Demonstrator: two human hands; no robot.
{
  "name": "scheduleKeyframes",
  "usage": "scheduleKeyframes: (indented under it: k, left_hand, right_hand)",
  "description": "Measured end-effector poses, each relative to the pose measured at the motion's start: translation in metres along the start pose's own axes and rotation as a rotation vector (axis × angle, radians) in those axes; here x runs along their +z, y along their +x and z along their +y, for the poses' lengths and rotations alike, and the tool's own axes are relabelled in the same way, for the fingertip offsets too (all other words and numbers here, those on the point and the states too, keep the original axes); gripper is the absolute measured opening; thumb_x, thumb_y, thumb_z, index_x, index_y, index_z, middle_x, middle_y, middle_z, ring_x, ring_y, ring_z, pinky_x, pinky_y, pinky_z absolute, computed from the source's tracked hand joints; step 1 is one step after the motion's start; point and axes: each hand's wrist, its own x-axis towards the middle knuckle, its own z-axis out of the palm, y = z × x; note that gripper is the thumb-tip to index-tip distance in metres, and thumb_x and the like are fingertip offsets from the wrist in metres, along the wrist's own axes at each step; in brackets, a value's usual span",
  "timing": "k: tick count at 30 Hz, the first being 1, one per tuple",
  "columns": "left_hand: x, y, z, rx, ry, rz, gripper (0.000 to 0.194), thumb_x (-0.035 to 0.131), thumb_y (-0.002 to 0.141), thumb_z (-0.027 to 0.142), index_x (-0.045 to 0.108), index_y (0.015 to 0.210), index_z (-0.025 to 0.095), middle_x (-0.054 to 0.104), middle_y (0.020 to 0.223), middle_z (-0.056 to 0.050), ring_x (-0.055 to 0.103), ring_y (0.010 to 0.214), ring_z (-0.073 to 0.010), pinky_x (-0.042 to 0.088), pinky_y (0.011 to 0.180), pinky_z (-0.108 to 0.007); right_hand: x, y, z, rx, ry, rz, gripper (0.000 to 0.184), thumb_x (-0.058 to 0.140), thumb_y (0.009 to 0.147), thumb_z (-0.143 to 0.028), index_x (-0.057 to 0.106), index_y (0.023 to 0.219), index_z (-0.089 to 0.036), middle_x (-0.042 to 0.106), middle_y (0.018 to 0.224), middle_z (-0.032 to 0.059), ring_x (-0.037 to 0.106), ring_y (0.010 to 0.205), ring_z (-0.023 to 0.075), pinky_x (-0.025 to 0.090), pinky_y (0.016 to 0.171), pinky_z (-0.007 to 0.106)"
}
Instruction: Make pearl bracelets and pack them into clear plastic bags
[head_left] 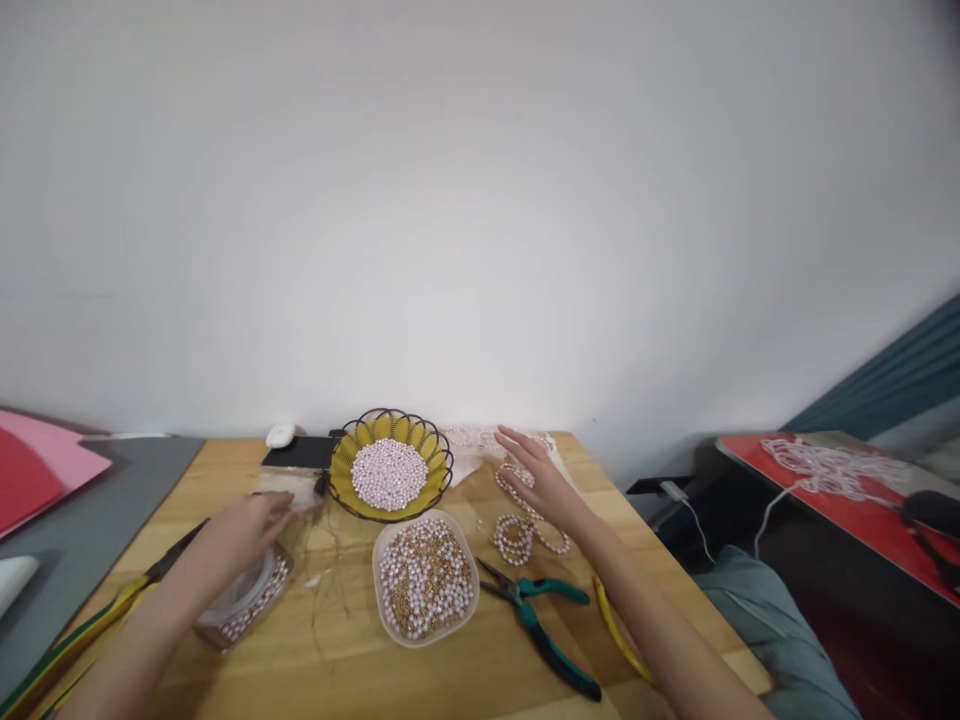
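Observation:
My left hand is over a clear container of beads at the left of the table. Its fingers are loosely bent and somewhat apart, close to a crumpled clear plastic bag; I see nothing held in them. My right hand is open, fingers stretched out, above strung pearl beads at the back right. Between the hands stand a yellow basket with a black wire rim, holding small pale pink beads, and a square plastic tub of mixed white and gold beads.
Green-handled pliers lie open right of the tub, beside a yellow curved handle. Yellow-and-green-handled pliers lie under my left forearm. Thin wires are on the wooden table. A white earphone case sits near the wall.

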Motion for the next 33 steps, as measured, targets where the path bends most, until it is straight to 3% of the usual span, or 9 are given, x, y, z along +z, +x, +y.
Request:
scheduleKeyframes:
  k: [4,8,12,13,15,18,21,27,33]
  left_hand:
    - [-0.012,0.001,0.002,-0.009,-0.054,0.041,0.044,0.066,0.074,0.064,0.081,0.089,0.025,0.084,0.101,-0.011,0.076,0.101,-0.0395,0.055,0.091,-0.042]
    - [-0.015,-0.013,0.015,-0.057,-0.220,0.154,0.058,0.065,0.073,0.074,0.081,0.097,0.024,0.080,0.117,-0.012,0.070,0.116,-0.0403,0.055,0.098,-0.043]
    - [0.000,-0.036,0.042,-0.116,-0.532,0.231,0.064,0.049,0.091,0.072,0.072,0.121,0.021,0.073,0.132,-0.011,0.072,0.117,-0.0321,0.064,0.084,-0.037]
    - [0.005,-0.042,0.050,-0.182,-0.821,0.277,0.057,0.064,0.085,0.067,0.075,0.116,0.020,0.075,0.128,-0.013,0.073,0.115,-0.0341,0.064,0.085,-0.038]
    - [0.013,-0.052,0.065,-0.190,-0.957,0.304,0.052,0.068,0.084,0.066,0.077,0.107,0.020,0.079,0.122,-0.011,0.074,0.113,-0.0338,0.065,0.082,-0.038]
    - [0.021,-0.065,0.078,-0.249,-1.112,0.315,0.049,0.077,0.078,0.061,0.079,0.108,0.022,0.080,0.119,-0.009,0.074,0.112,-0.0327,0.066,0.077,-0.033]
    - [0.023,-0.075,0.079,-0.303,-1.206,0.233,0.046,0.088,0.070,0.049,0.081,0.106,0.021,0.079,0.119,-0.012,0.075,0.111,-0.0349,0.066,0.072,-0.031]
    - [0.018,-0.080,0.069,-0.349,-1.051,0.163,0.042,0.092,0.063,0.051,0.084,0.091,0.021,0.084,0.104,-0.009,0.081,0.085,-0.0332,0.067,0.065,-0.035]
    - [0.022,-0.083,0.071,-0.335,-0.892,0.227,0.049,0.089,0.061,0.060,0.079,0.081,0.017,0.083,0.074,-0.008,0.079,0.064,-0.0301,0.061,0.051,-0.030]
  right_hand:
    - [-0.018,-0.004,-0.047,-0.067,0.121,0.058,0.052,0.049,0.103,-0.025,0.042,0.154,-0.034,0.051,0.154,0.0099,0.047,0.143,0.0278,0.040,0.117,0.051]
    - [-0.014,-0.007,-0.100,-0.031,0.316,0.116,0.045,0.051,0.103,-0.023,0.050,0.147,-0.032,0.060,0.144,0.0104,0.053,0.136,0.0277,0.041,0.116,0.052]
    - [0.016,0.004,-0.154,0.053,0.669,-0.013,0.036,0.055,0.100,-0.023,0.058,0.136,-0.027,0.069,0.128,0.0101,0.070,0.106,0.0234,0.056,0.097,0.046]
    - [0.025,0.010,-0.167,0.107,0.768,-0.071,0.032,0.056,0.100,-0.025,0.060,0.132,-0.026,0.070,0.127,0.0102,0.071,0.103,0.0230,0.059,0.090,0.043]
    - [0.044,0.024,-0.192,0.193,0.879,-0.152,0.032,0.063,0.096,-0.028,0.062,0.128,-0.022,0.072,0.123,0.0118,0.071,0.101,0.0245,0.059,0.087,0.043]
    - [0.067,0.046,-0.220,0.212,0.885,0.006,0.040,0.070,0.088,-0.020,0.060,0.127,-0.024,0.069,0.124,0.0106,0.068,0.101,0.0247,0.057,0.085,0.042]
    - [0.080,0.060,-0.232,0.276,0.941,0.119,0.027,0.071,0.085,-0.017,0.063,0.109,-0.024,0.069,0.109,0.0072,0.067,0.094,0.0237,0.056,0.079,0.038]
    - [0.082,0.057,-0.229,0.332,1.193,0.075,0.028,0.072,0.079,-0.016,0.061,0.103,-0.023,0.067,0.091,0.0005,0.066,0.074,0.0180,0.052,0.068,0.032]
    - [0.070,0.051,-0.224,0.194,0.995,0.171,0.011,0.067,0.085,-0.016,0.062,0.079,-0.023,0.064,0.090,0.0019,0.061,0.085,0.0200,0.047,0.071,0.031]
